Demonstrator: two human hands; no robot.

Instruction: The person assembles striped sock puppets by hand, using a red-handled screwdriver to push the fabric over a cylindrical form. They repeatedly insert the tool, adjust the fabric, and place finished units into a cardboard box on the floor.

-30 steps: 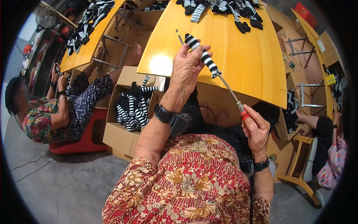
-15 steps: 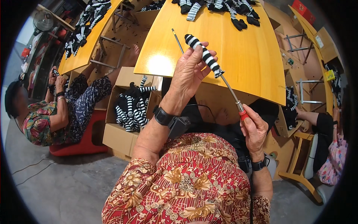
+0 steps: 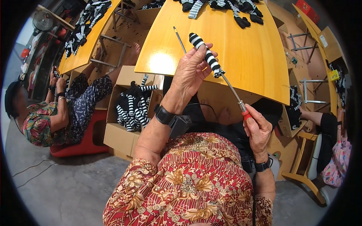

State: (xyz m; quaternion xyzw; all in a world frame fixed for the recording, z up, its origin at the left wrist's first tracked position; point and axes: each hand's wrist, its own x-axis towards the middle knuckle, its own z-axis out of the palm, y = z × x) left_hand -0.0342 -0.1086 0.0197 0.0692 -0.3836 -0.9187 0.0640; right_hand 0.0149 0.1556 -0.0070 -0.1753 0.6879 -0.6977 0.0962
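Observation:
Above the near edge of the yellow table, a black-and-white striped knitted tube [image 3: 201, 47] sits tilted over the upper end of a thin metal rod. My left hand [image 3: 189, 71] pinches the tube between thumb and fingers. The bare shaft [image 3: 230, 86] comes out of the tube's lower end and runs down to a red-handled tool [image 3: 246, 114], screwdriver-like in shape. My right hand [image 3: 257, 130] is closed around that handle. A second slim rod [image 3: 179, 39] with a yellowish band shows beyond my left hand; whether I hold it or it lies on the table, I cannot tell.
Striped and black knitted pieces [image 3: 226, 7] lie heaped at the far side of the yellow table [image 3: 252, 60]. An open carton [image 3: 122, 140] of similar pieces stands at my left, another carton [image 3: 289, 126] at my right. A person [image 3: 49, 116] sits at left; another person's arm [image 3: 339, 130] shows at right.
The knitted tube and my left hand have shifted very slightly. Both hands keep the same grip.

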